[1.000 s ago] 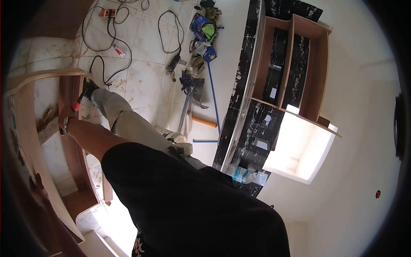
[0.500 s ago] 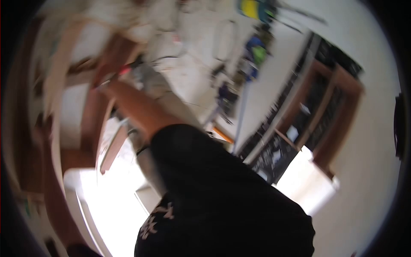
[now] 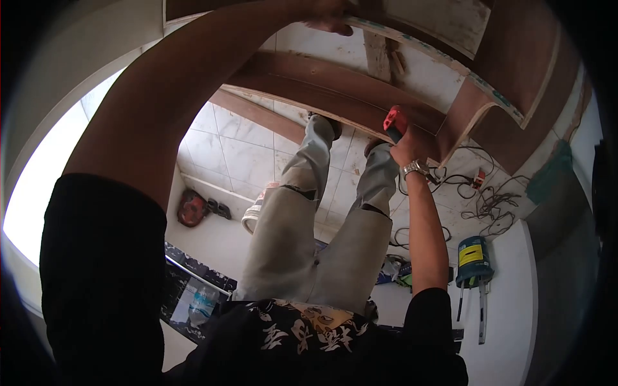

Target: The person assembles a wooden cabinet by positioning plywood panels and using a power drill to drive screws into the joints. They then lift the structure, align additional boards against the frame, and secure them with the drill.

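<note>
At the top of the view my left hand (image 3: 328,16) is curled at the edge of a brown wooden cabinet frame (image 3: 412,45), partly cut off by the picture's border. My right hand (image 3: 412,147), with a metal watch at the wrist, is closed around a red-and-black hand tool (image 3: 395,122). The tool's red end points up, close to the frame's lower board (image 3: 341,106). Its working end is hidden, and I cannot tell its exact kind. The frame's plywood edge shows a stepped, curved outline at the right.
My legs stand on the white tiled floor (image 3: 244,154) beneath the frame. Tangled cables (image 3: 496,206) lie at the right, near a teal bucket with a yellow label (image 3: 473,257). A white bucket (image 3: 252,215), a red-and-black item (image 3: 192,208) and a plastic bottle (image 3: 203,305) are at the left.
The blurred view has swung round and now looks down between both arms at my legs. The right hand and red tool now show clearly; the left hand is at the frame's edge.
</note>
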`<state>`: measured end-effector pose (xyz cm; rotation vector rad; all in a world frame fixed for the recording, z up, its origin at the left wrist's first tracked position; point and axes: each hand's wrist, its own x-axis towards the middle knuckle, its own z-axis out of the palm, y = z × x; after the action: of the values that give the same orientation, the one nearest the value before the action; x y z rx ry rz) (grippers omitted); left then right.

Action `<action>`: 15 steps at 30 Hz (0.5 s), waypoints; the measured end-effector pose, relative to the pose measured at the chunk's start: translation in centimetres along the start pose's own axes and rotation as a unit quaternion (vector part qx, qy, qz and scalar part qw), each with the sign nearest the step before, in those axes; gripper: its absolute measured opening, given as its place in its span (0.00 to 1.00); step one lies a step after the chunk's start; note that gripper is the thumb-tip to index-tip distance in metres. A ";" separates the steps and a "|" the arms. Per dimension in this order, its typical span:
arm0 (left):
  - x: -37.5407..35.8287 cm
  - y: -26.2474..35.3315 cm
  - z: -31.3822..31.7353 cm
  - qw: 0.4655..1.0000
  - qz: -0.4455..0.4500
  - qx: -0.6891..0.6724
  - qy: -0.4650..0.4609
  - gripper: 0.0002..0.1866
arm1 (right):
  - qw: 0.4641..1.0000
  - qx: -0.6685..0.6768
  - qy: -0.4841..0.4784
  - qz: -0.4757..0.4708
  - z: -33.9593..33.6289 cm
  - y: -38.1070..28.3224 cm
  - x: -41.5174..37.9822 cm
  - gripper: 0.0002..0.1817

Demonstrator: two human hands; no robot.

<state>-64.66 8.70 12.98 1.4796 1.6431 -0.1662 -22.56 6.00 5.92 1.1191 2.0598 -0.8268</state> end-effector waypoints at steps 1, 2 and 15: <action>0.0 0.1 -0.2 1.000 0.001 0.003 0.008 0.27 | 1.000 -0.010 0.010 -0.018 0.3 0.1 -0.3 0.31; -0.1 -0.1 -0.6 1.000 0.008 0.008 0.017 0.26 | 0.999 -0.020 0.022 -0.032 0.3 0.3 -0.5 0.33; -0.8 0.8 -1.0 0.999 -0.008 -0.021 0.040 0.25 | 0.988 -0.124 -0.043 -0.082 -0.3 0.7 -2.5 0.45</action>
<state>-64.57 9.02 14.50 1.4592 1.7124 -0.0809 -20.90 5.36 7.89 0.7739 2.1338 -0.6598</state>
